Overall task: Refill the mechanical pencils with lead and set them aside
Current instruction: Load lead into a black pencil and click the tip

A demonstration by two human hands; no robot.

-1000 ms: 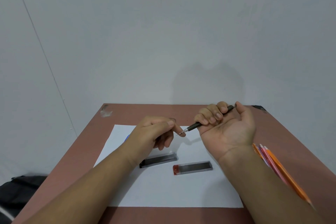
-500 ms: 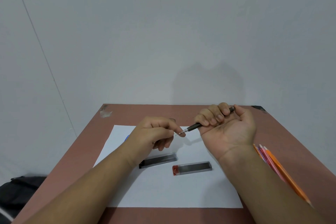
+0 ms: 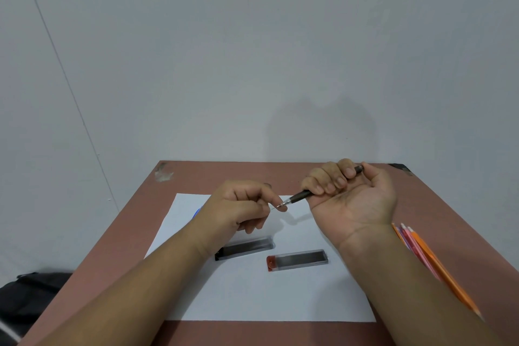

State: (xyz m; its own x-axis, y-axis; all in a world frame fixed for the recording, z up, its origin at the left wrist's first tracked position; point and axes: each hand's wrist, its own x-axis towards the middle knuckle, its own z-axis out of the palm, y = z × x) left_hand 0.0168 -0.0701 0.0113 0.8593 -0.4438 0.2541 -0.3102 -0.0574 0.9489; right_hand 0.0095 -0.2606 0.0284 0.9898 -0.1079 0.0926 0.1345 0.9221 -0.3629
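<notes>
On the white paper sheet [image 3: 252,295] lie two clear plastic lead cases [image 3: 297,260]. Above them, the right hand [image 3: 351,194] grips a dark mechanical pencil [image 3: 297,196], palm up; the left hand [image 3: 241,208] pinches at its metal tip. Orange and pink pencils [image 3: 421,255] rest on the brown table [image 3: 449,233].

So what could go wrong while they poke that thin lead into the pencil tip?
The lead pinched by the left hand is very thin and could snap at the tip of the black mechanical pencil, which the right hand grips. A dropped piece might roll off the white paper. The left forearm could nudge the lead case beneath it.
</notes>
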